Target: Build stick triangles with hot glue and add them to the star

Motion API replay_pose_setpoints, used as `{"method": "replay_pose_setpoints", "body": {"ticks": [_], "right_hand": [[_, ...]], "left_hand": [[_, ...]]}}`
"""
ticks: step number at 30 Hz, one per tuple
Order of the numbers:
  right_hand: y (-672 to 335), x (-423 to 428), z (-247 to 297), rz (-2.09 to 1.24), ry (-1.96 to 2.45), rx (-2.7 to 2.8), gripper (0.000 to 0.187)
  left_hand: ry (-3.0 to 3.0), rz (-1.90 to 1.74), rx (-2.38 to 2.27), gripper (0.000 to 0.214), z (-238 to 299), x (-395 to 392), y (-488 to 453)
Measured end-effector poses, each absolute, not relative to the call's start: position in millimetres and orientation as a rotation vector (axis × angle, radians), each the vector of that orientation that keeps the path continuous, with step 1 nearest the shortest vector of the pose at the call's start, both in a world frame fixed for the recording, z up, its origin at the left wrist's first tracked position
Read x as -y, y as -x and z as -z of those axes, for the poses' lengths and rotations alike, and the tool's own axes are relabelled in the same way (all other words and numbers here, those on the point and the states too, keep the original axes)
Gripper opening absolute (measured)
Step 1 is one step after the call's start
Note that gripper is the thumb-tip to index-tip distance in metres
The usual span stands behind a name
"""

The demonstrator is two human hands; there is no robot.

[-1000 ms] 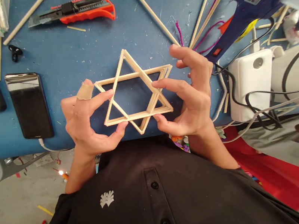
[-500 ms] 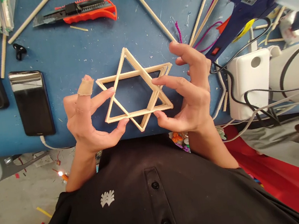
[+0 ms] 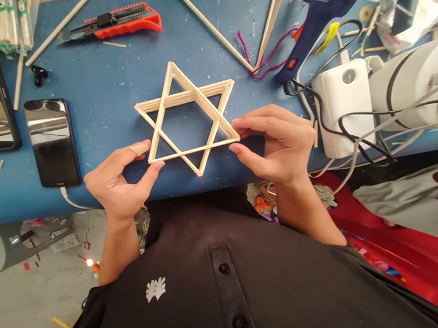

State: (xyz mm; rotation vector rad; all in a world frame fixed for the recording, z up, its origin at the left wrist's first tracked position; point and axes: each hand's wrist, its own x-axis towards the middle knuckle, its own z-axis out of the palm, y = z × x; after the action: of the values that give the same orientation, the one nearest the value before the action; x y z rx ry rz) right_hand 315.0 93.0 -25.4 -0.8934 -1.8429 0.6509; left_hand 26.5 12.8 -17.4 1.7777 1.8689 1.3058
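A six-pointed star frame [image 3: 187, 151] of pale wooden sticks, built in layers, is in front of me near the table's front edge. My left hand [image 3: 119, 179] pinches its lower left corner between thumb and fingers, with a tan bandage [image 3: 140, 148] round one finger. At the lower right corner, my right hand [image 3: 278, 143] holds the frame the same way, fingers above and thumb below. Through the middle of the star the blue tabletop shows.
Behind the star lies an orange box cutter [image 3: 128, 22]. Two phones, one a black phone [image 3: 53, 143], are on the left. A blue glue gun [image 3: 316, 15], a white power bank [image 3: 345, 105] and loose cables stand right. A larger stick frame [image 3: 214, 26] lies at the back.
Both hands have moved from the star's inner crossings and lower bar out to its two lower corners. The view has shifted slightly.
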Motion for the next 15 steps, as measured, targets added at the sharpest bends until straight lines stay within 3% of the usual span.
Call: {"method": "replay_pose_setpoints", "body": {"ticks": [6,15], "right_hand": [[-314.3,-96.0,28.4,-0.668,0.887,1.803,0.022],[-311.3,-95.5,31.2,-0.625,0.885,1.786,0.014]], "left_hand": [[-1.799,-1.381,-1.802,0.013,15.4,-17.7,-26.9],[-1.825,-1.38,-1.846,0.015,22.4,-16.1,-25.1]]}}
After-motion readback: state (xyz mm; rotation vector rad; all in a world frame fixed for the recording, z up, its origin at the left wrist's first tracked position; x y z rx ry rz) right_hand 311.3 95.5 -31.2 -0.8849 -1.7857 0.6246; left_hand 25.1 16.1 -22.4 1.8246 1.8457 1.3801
